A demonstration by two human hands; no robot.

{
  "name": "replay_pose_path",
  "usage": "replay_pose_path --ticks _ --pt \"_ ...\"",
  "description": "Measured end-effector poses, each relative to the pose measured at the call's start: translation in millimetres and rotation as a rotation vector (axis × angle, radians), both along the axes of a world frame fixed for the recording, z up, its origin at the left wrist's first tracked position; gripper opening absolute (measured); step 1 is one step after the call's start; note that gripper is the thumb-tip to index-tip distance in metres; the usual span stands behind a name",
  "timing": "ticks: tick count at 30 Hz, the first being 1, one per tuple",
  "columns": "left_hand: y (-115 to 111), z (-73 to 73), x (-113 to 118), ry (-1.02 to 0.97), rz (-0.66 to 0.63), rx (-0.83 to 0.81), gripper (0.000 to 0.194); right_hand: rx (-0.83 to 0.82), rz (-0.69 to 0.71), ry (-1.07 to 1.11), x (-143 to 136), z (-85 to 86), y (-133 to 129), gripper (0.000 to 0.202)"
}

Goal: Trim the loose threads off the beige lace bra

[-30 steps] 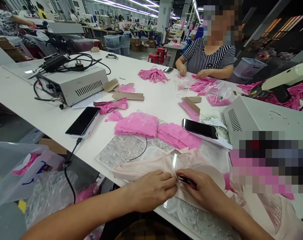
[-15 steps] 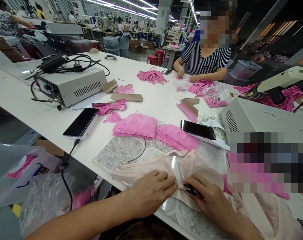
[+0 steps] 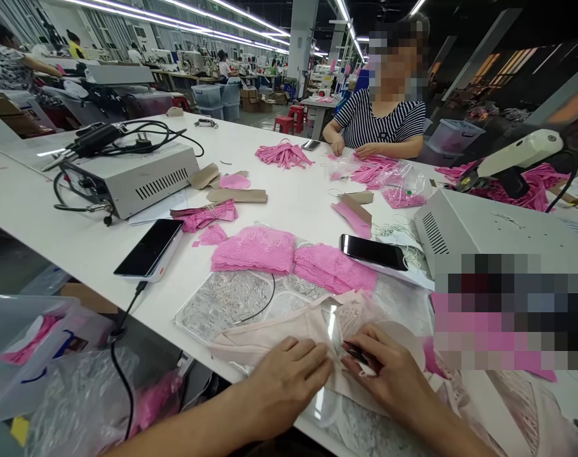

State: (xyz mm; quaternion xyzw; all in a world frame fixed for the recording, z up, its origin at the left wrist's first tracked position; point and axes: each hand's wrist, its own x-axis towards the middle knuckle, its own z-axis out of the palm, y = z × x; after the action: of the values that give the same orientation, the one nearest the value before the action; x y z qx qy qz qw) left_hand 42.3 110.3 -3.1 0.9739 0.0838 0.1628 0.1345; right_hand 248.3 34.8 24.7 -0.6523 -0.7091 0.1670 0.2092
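Observation:
A pale pink bra [image 3: 279, 333] lies over a clear patterned mat [image 3: 222, 298] at the table's front edge. My left hand [image 3: 289, 381] rests on it near the middle, its fingers bent and pressed together on the fabric. Just to the right, my right hand [image 3: 389, 374] holds a small dark tool [image 3: 360, 354] between thumb and fingers, over the bra. The tool's tip is too small to make out. Two stacks of folded pink lace, one on the left [image 3: 253, 249] and one on the right [image 3: 334, 268], lie behind the bra.
A black phone [image 3: 373, 252] lies behind the right stack, another phone [image 3: 148, 247] on the left. Grey metal boxes stand at left [image 3: 150, 181] and right [image 3: 498, 222]. Across the table, a person in a striped top [image 3: 382, 127] handles pink straps. A plastic bin [image 3: 26, 349] stands lower left.
My right hand has lifted a little, and its tool now shows more clearly above the fabric. My left hand has curled its fingers more. The whole view has shifted slightly.

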Motion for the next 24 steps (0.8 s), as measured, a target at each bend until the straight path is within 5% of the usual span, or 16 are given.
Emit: replay_pose_path --ticks 9,19,24 --pt "-2 -6.2 -2 -0.129 0.004 0.018 0.030 -0.116 -0.136 0.018 -13 -8.2 16 0.026" --pt "1 -11.8 -8 -0.066 0.040 -0.078 0.045 -0.118 -0.096 -0.004 -8 -7.6 21 0.026" --pt "5 -1.0 -6 0.068 0.083 -0.095 0.046 -0.126 -0.115 0.004 -9 -7.8 21 0.025"
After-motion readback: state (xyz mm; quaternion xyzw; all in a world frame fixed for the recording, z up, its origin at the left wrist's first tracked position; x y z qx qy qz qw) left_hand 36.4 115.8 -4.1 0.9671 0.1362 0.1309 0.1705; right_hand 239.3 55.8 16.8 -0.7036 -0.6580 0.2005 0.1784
